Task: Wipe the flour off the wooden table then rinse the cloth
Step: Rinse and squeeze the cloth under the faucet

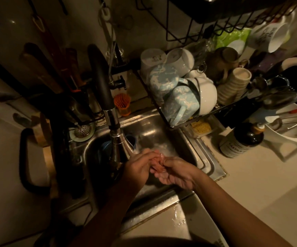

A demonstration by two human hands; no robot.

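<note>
Steel sink (153,125), centre: sitting in a pale counter (251,184), catching dim, warm light.
Dark faucet (99,77): arching over the basin from the far left.
Wire dish rack (165,118), far right: holding upturned mugs (162,81) and bowls (208,93).
Pale wall (10,24), far: carrying hanging utensils (42,68).
Dark bottle (242,141): standing right of the sink.

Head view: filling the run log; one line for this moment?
hands: left hand and right hand together over sink | cloth: not discernible

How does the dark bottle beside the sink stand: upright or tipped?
Upright: the dark bottle stands on its base, neck pointing up.
</note>
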